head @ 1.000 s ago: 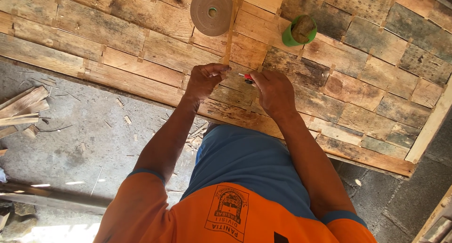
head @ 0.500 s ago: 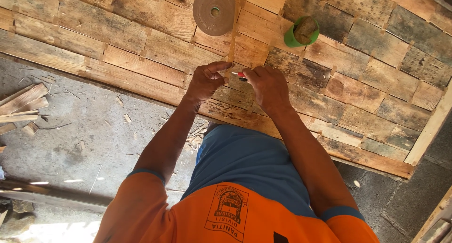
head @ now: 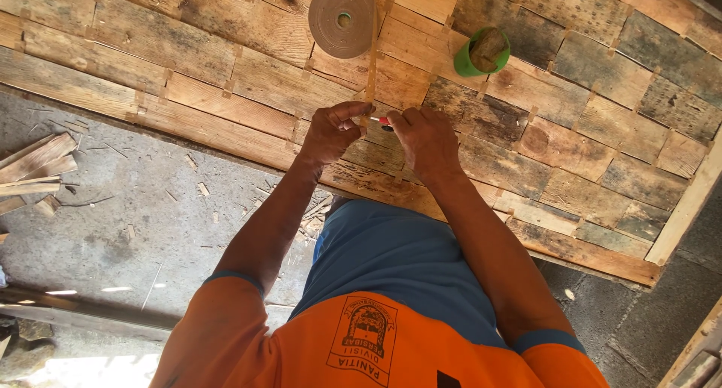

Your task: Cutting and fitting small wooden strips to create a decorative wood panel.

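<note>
Looking down from your head, you see both of your hands meeting over a slatted wooden pallet surface (head: 226, 65) that serves as your bench. A thin tan strip (head: 371, 57) runs from a flat brown roll (head: 342, 18) lying on the boards, straight towards you and into your hands. Its long axis points from the roll to your body, nearly along the middle line between your arms.

Your left hand (head: 331, 132) pinches the near end of the strip, thumb and fingers pressed together on it. Your right hand (head: 425, 140) is closed around a small tool with a red handle (head: 383, 120), its tip pointing left, crosswise to the strip and touching or just beside it; you cannot tell which. The two hands are almost touching, and both are equally near the strip's end.

A green cup (head: 481, 53) stands on the boards, to the right of the roll and well apart from your hands. Wood scraps (head: 34, 166) lie on the concrete floor (head: 113, 230) at left.
</note>
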